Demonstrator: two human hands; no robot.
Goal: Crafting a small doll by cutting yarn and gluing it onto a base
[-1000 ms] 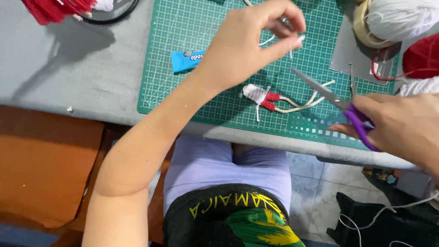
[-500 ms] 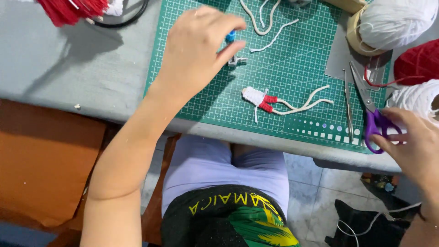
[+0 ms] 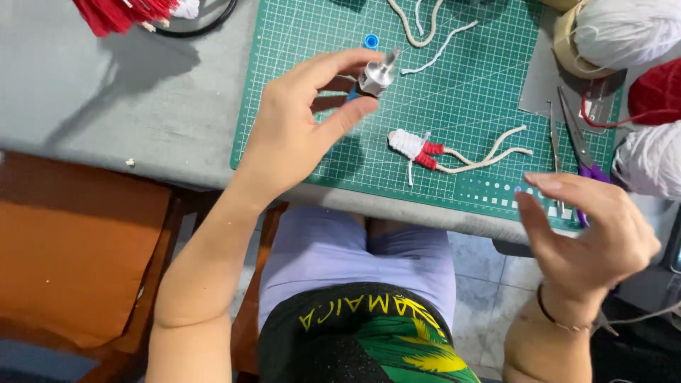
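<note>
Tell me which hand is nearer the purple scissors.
Right. The right hand hovers open just below the scissors, over their purple handle at the mat's right edge. The left hand is far across the mat, holding a small metal-tipped tube.

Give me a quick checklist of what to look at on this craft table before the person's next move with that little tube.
1. Left hand grips the small metal-tipped tube between thumb and fingers: ok.
2. Tube's blue cap off, lying on the green cutting mat: ok.
3. Right hand empty, fingers spread, off the mat's edge: ok.
4. Purple-handled scissors set down, apart from both hands: ok.
5. White-and-red wrapped cord piece lies flat on the mat, untouched: ok.
6. Whether anything is at the tube's tip: cannot tell.
</note>
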